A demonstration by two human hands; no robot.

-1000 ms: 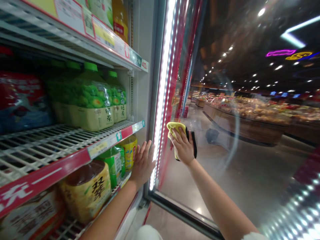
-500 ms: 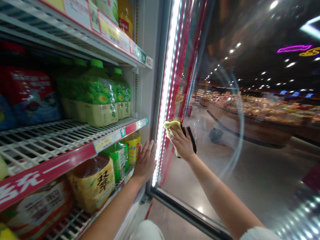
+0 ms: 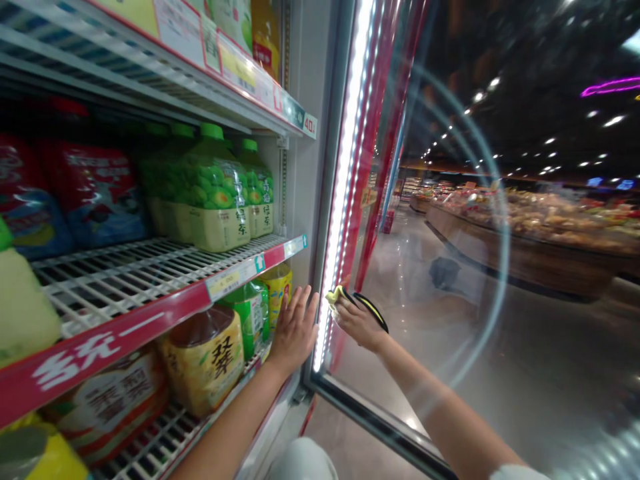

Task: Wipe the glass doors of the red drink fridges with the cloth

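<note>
My right hand [image 3: 357,321] grips a yellow cloth with a black edge [image 3: 371,308] and holds it at the glass door [image 3: 430,360], beside the bright LED strip [image 3: 345,180]. Part of the cloth bunches up at my fingertips near the strip. My left hand [image 3: 296,327] has its fingers stretched out and holds nothing. It rests at the door's hinge side, by the frame next to the lower shelf. A pale curved streak [image 3: 503,220] runs down the glass to the right of the cloth.
Left of the door stand wire shelves [image 3: 120,277] with green-capped bottles [image 3: 220,193], red packages [image 3: 100,180] and a brown drink bottle [image 3: 205,357]. Red price rails [image 3: 150,320] edge the shelves. Through the glass shows a wooden produce display [image 3: 530,247] and a dark object on the floor [image 3: 445,272].
My right hand has slid the cloth down along the LED strip, and the cloth is now more folded. My left hand stays by the frame. The view has shifted slightly left.
</note>
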